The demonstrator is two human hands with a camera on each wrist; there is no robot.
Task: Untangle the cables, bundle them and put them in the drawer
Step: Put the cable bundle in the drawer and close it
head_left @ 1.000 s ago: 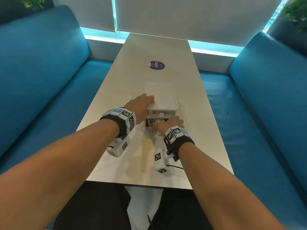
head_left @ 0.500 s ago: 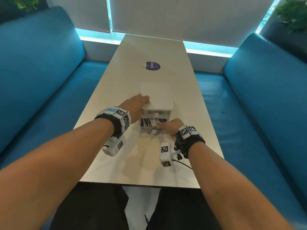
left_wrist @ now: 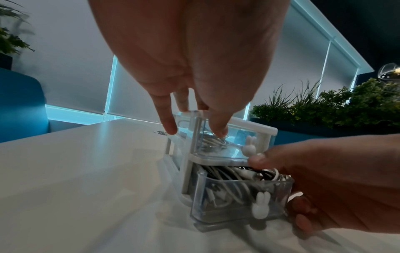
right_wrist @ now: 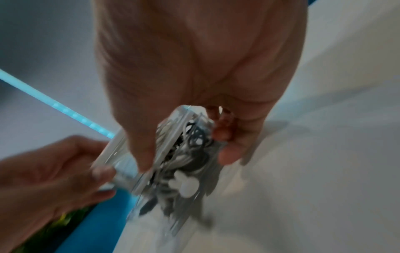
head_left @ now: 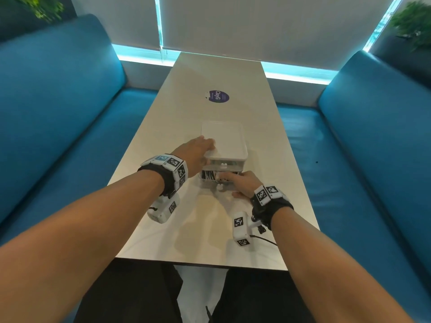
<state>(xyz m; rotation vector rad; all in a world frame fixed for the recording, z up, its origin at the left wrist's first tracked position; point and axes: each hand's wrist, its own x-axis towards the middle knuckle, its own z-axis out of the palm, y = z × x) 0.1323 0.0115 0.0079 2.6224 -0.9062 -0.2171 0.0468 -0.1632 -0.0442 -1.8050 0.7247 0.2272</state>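
Note:
A small clear two-drawer unit (head_left: 224, 141) with a white frame stands mid-table. Its lower drawer (head_left: 210, 181) (left_wrist: 233, 202) is pulled partly out toward me and is full of white and black cables (head_left: 208, 175) (left_wrist: 233, 172). My left hand (head_left: 196, 152) (left_wrist: 190, 102) grips the unit's near-left top corner, thumb on the front, fingers down the side. My right hand (head_left: 240, 183) (left_wrist: 324, 179) (right_wrist: 194, 68) holds the drawer's right end, fingers over the cables and thumb low at the front. The upper drawer (left_wrist: 216, 142) is closed, with white cable inside.
Each drawer has a white rabbit-shaped knob (left_wrist: 260, 205). The long pale table (head_left: 186, 229) runs away from me between blue benches (head_left: 58, 113) (head_left: 373, 136). A purple sticker (head_left: 218, 96) lies farther along. The table's near edge is close below my wrists.
My right hand has slid from over the drawer's middle to its right end, uncovering the cables. My left hand has stayed on the unit's corner.

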